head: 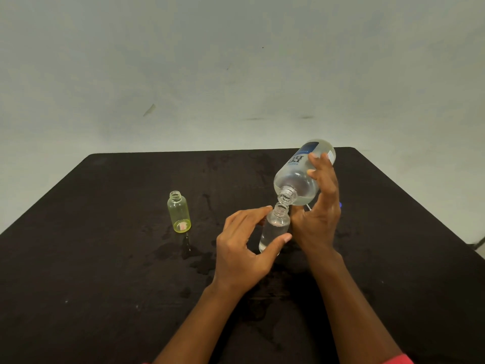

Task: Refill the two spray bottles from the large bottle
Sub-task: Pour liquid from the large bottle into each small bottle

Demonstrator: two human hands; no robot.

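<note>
— Where do we have the large bottle [299, 177]?
— In our right grip [319, 214], fingers wrapped round its body. It is tipped steeply, with its mouth down at the open neck of the clear spray bottle [275, 227].
— And our left grip [241, 248]?
— Thumb and fingers curl round that clear spray bottle, which leans a little and has liquid inside.
— The other one?
— The yellow spray bottle [179, 212] stands upright and uncapped on the black worktop [105, 258], well apart to our left, with wet patches [191, 250] beside it.
</note>
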